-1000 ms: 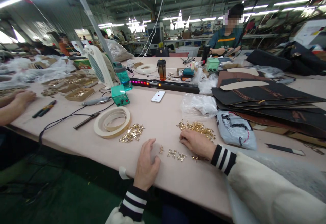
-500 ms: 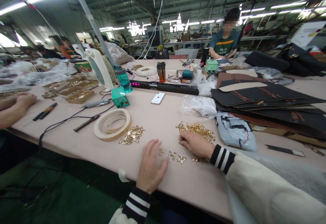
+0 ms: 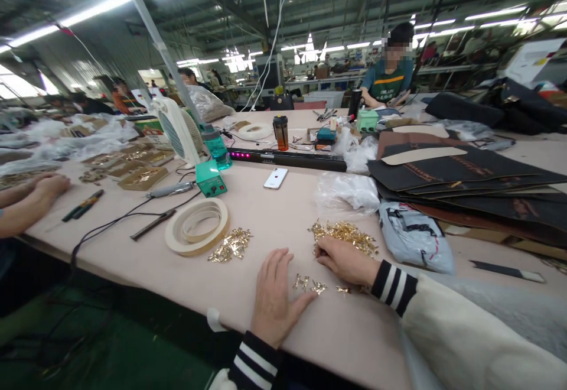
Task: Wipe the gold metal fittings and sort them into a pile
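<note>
My left hand (image 3: pixel 278 301) rests on the table near its front edge, fingers apart, with nothing in it. Its thumb points toward several small gold metal pieces (image 3: pixel 318 287) lying loose between my hands. My right hand (image 3: pixel 344 259) is at the near left edge of a large gold pile (image 3: pixel 348 233), thumb and fingers pinched together; whatever they hold is too small to make out. More gold pieces (image 3: pixel 343 289) lie below the right wrist. A second, smaller gold pile (image 3: pixel 231 244) sits left of my left hand, beside a tape roll (image 3: pixel 177 242).
A white phone (image 3: pixel 275 178), a green control box (image 3: pixel 211 179) and a teal bottle (image 3: pixel 217 148) stand farther back. Dark leather panels (image 3: pixel 460 171) and a plastic-wrapped bundle (image 3: pixel 414 236) lie right. Another person's hands (image 3: pixel 53 186) are at far left; a person (image 3: pixel 390 77) works opposite.
My left hand has shifted right, its thumb stretched toward the loose gold pieces. My right hand's fingers have drawn into a tighter pinch at the pile. The camera view has shifted slightly.
</note>
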Motion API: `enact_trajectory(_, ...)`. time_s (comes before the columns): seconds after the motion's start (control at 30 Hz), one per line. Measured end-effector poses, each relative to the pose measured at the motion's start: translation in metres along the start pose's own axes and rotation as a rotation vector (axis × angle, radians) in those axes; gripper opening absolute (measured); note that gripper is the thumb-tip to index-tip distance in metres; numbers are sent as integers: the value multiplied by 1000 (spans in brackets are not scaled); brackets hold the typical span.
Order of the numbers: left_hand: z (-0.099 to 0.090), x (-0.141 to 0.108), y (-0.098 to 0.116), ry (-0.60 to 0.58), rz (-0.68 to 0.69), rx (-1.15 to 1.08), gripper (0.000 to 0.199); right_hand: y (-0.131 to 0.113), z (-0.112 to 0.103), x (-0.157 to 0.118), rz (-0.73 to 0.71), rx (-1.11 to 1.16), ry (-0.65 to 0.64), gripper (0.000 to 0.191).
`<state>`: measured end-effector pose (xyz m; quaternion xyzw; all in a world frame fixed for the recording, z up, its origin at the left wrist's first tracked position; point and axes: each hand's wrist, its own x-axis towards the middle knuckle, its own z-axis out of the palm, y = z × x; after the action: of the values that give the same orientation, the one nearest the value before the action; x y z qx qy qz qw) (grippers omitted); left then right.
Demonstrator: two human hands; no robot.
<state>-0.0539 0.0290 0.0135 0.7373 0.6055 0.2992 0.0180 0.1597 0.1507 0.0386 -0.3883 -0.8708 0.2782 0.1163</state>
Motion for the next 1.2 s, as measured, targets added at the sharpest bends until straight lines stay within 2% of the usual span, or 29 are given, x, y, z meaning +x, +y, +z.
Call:
enact_trajectory(0.13, -15, -20, -21, -142, -1, 101, 59, 2, 2, 1, 3, 14, -3, 2)
enact_trajectory(0.27, -19, -31, -28, -175, -28, 97, 85, 2, 2, 1, 2, 17, -5, 2)
enact_trajectory(0.37, -16, -32, -31, -132, -123, 22, 107, 2, 2, 1, 5, 18, -6, 2)
enact_trajectory(0.43, -15, -32, -33, -96, -181, -22, 112, 2, 2, 0, 6, 20, -6, 3)
enact_trajectory(0.63, -17, -28, -32, -46, -222, -56, 79, 4, 4, 1, 3, 18, -3, 2)
enact_trajectory(0.73, -15, -22, -17, -64, -168, -97, 85, 4, 4, 2, 3, 15, -2, 0)
enact_trajectory(0.87, 3, -10, 16, -107, -78, -129, 88, 3, 3, 2, 7, 16, 6, 1)
enact_trajectory(0.93, 13, -3, 32, -101, -79, -121, 72, 3, 3, 1, 8, 20, 8, 3)
enact_trajectory(1.03, 21, 4, 45, -88, -71, -117, 31, 3, 3, 1, 7, 27, 12, 6)
enact_trajectory(1.13, 17, 11, 35, -73, -22, -109, 7, 4, 3, 1, 5, 32, 13, 6)
enact_trajectory(1.2, 7, 17, 13, -55, 1, -67, 6, 4, 3, 1, 6, 33, 11, 6)
